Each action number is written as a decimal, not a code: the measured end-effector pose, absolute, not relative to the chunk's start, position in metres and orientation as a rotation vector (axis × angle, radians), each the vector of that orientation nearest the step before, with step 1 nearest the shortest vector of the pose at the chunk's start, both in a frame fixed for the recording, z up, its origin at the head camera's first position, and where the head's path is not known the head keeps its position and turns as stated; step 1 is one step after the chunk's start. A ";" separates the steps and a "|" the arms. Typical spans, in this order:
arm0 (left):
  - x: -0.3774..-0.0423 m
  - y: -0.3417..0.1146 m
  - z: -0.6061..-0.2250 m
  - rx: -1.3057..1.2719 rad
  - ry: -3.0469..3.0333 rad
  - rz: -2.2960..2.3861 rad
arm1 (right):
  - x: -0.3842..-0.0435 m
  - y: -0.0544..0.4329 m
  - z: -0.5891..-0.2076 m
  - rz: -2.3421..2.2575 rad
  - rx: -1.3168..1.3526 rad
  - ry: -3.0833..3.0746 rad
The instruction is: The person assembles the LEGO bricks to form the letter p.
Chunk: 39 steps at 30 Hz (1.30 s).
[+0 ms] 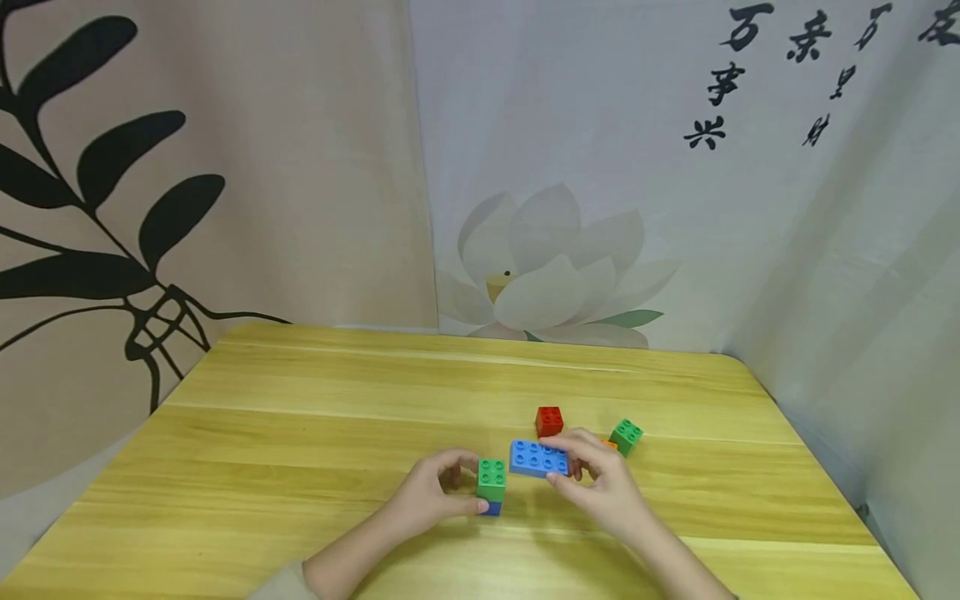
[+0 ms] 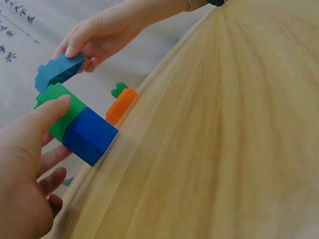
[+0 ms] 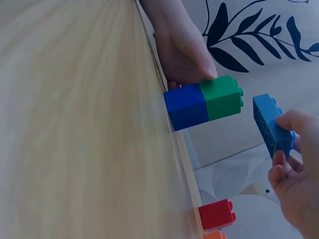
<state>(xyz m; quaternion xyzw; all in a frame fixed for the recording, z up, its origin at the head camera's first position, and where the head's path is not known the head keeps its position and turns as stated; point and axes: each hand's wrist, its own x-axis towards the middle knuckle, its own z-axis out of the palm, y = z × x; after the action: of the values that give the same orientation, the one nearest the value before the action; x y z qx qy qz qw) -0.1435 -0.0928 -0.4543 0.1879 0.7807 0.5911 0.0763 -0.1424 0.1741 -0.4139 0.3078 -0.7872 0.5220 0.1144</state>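
Observation:
A green building brick [image 1: 491, 473] sits on top of a dark blue brick [image 2: 89, 135], forming a small upright stack at the table. My left hand [image 1: 431, 493] grips this stack from its left side, thumb against the green brick. Between thumb and fingers of my right hand [image 1: 603, 483] is a long light blue brick [image 1: 529, 458], pinched at its right end. It hovers above the table, to the right of the stack and apart from it. Its hollow underside shows in the left wrist view.
Behind the light blue brick stands a red brick [image 1: 549, 422]. Farther right are an orange brick [image 2: 121, 106], mostly hidden by my right hand in the head view, and a second green brick [image 1: 626, 437]. The wooden table [image 1: 300, 433] meets printed curtains [image 1: 322, 167] at the back.

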 end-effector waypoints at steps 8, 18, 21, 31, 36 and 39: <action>-0.142 -0.092 -0.449 0.576 2.387 1.793 | -0.141 0.166 -0.413 1.531 0.906 -2.351; -0.143 -0.093 -0.451 0.574 2.393 1.833 | -0.140 0.157 -0.411 1.525 0.970 -2.359; -0.143 -0.094 -0.450 0.588 2.397 1.826 | -0.133 0.151 -0.397 1.525 0.976 -2.363; -0.144 -0.093 -0.453 0.585 2.377 1.857 | -0.125 0.139 -0.380 1.516 1.001 -2.356; -0.142 -0.091 -0.449 0.551 2.379 1.846 | -0.127 0.138 -0.384 1.506 1.046 -2.336; -0.140 -0.090 -0.445 0.541 2.395 1.828 | -0.132 0.140 -0.394 1.504 1.058 -2.332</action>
<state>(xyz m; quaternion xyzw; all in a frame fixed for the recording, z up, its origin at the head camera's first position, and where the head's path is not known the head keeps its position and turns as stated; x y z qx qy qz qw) -0.1401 -0.0900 -0.4447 0.1765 0.7817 0.5968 0.0403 -0.1322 0.1402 -0.3937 0.3548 -0.7824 0.5045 0.0858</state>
